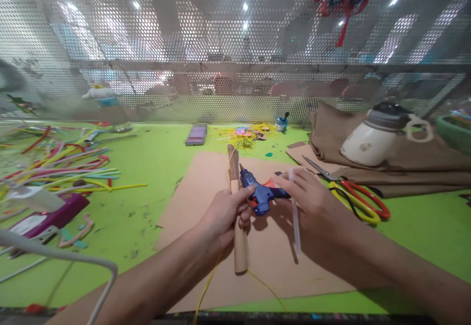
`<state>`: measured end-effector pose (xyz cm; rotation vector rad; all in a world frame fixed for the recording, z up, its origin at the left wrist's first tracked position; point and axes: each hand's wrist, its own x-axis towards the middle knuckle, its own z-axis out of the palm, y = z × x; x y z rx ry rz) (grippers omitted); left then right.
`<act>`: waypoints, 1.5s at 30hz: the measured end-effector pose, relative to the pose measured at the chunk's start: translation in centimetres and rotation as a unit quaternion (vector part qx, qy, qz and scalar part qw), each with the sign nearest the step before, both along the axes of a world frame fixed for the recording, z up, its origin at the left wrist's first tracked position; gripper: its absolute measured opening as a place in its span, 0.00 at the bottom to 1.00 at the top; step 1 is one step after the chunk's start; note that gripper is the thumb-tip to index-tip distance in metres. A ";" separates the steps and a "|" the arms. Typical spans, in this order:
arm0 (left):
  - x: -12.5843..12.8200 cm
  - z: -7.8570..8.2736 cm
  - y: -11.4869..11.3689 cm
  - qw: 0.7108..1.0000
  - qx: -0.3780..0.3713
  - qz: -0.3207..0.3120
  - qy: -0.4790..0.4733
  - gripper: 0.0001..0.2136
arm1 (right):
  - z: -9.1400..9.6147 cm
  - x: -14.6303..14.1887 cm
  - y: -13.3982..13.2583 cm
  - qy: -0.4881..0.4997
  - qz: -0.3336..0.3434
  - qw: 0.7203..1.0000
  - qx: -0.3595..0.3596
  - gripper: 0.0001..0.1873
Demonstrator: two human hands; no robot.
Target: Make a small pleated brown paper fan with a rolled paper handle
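Note:
My left hand (224, 214) is closed round a tan wooden stick (239, 236) that stands tilted over a brown cardboard sheet (206, 177); a thin yellow strand (208, 283) hangs from it. My right hand (312, 200) grips a blue hot glue gun (263, 192) with a clear glue stick (295, 222) poking out of its back. The gun's nozzle points left, close to the upper part of the wooden stick.
Red and yellow handled scissors (353, 195) lie right of my hands. Brown folded cloth (405, 160) carries a white jug (371, 141). Colourful strips (66, 168) and a purple tool (44, 217) crowd the left. A perforated metal screen (221, 35) closes the back of the green table (147, 168).

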<state>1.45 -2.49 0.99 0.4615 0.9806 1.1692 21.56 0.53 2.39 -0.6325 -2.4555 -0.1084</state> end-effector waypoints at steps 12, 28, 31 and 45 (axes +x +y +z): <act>-0.2 -0.1 -0.2 1.000 0.023 -0.004 0.002 0.22 | 0.5 1.5 -7.5 0.107 -0.003 0.967 -0.232 0.27; -0.5 -0.5 0.2 0.999 0.021 -0.014 -0.027 0.17 | -0.8 -0.1 -7.3 0.145 -0.089 0.787 -0.593 0.19; -0.5 -0.6 0.2 0.999 0.022 -0.016 -0.032 0.16 | -1.0 -0.7 -6.8 0.148 -0.116 0.767 -0.614 0.19; -0.5 -0.7 0.2 0.999 0.024 -0.020 -0.035 0.17 | -1.5 -1.6 -5.8 0.070 -0.128 0.891 -0.430 0.19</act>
